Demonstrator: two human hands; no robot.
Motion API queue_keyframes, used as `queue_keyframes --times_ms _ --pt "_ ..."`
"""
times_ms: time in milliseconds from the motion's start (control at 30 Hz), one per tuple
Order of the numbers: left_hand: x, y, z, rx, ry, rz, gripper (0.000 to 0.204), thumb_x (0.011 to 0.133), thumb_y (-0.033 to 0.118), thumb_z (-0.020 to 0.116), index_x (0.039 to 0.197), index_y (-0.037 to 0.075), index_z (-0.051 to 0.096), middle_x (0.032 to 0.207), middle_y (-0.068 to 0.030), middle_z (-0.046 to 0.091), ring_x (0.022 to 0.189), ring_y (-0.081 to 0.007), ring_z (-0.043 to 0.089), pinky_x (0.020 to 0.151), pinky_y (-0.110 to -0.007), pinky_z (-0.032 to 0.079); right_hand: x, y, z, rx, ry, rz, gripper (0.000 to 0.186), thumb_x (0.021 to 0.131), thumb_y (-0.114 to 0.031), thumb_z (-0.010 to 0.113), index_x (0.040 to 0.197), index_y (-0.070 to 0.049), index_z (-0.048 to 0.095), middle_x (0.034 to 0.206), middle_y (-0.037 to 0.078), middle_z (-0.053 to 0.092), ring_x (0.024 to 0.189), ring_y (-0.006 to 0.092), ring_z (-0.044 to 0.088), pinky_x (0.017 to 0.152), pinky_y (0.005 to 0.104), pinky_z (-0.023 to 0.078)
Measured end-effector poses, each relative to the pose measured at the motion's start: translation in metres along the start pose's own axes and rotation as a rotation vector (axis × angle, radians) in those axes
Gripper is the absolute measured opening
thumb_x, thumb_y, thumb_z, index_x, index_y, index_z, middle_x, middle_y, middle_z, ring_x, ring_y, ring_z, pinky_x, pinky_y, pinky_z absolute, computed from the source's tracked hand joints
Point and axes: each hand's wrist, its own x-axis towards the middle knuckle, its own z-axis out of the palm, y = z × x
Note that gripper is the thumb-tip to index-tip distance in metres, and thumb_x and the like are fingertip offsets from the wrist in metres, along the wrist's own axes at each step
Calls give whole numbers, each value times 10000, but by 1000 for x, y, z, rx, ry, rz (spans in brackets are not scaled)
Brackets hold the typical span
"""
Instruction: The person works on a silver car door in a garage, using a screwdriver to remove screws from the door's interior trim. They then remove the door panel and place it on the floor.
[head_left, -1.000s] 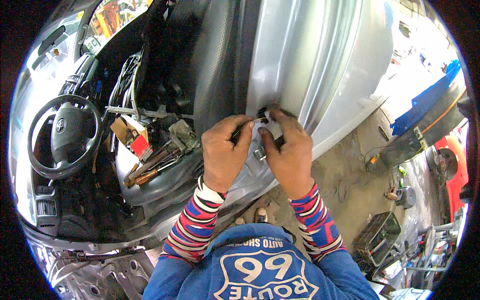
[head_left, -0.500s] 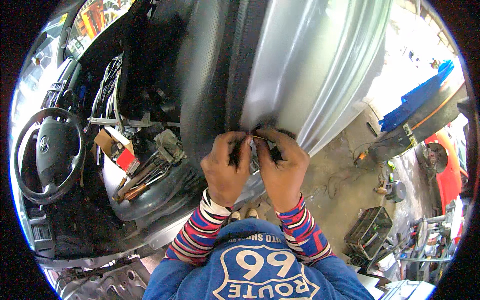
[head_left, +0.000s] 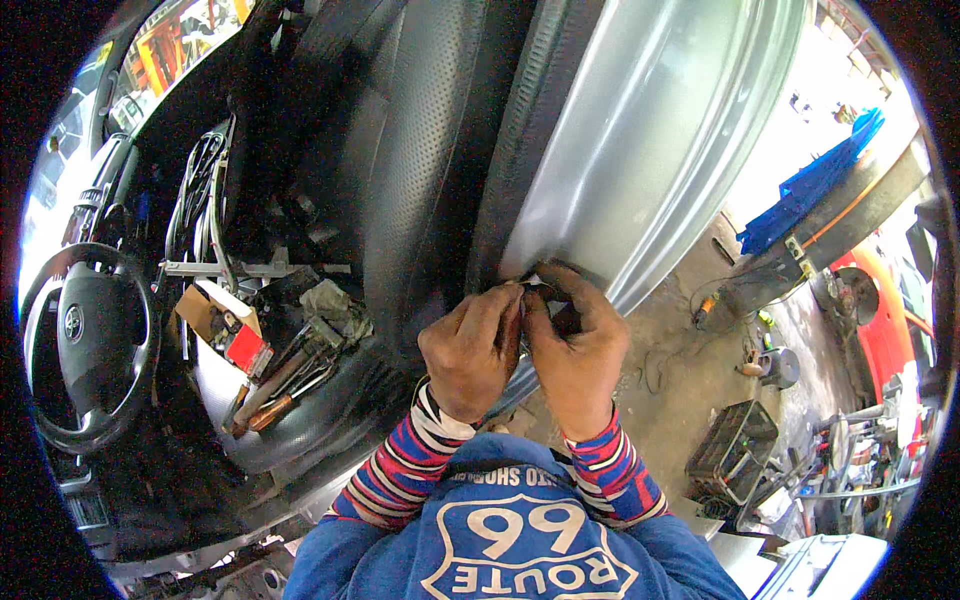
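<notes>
Closely together, the left hand and the right hand are pressed at the lower edge of the silver car panel, beside the black rubber seal. A small dark part is pinched between the fingertips of both hands, mostly hidden. Tools are seen lying on the car floor, well apart.

Steering wheel far left — tools on the seat, crate apparently right, on ground.
</notes>
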Motion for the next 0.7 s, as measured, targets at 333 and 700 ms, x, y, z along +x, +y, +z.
queue_keyframes --times_ms 333,700 --pt "-15 1 -3 -95 -46 -141 264 828 -48 705 1083 3 662 921 -203 715 779 -384 714 672 -417 570 0 2 10 127 76 115 139 905 -72 717 1007 19 738 901 156 750 788 201 709 734 327 558" --pt "-34 -7 1 -90 -35 -187 299 808 -44 716 1098 4 664 925 -215 722 780 -393 723 666 -415 575 -1 3 13 114 87 148 126 893 -63 728 983 26 736 875 129 751 783 176 697 744 316 556"
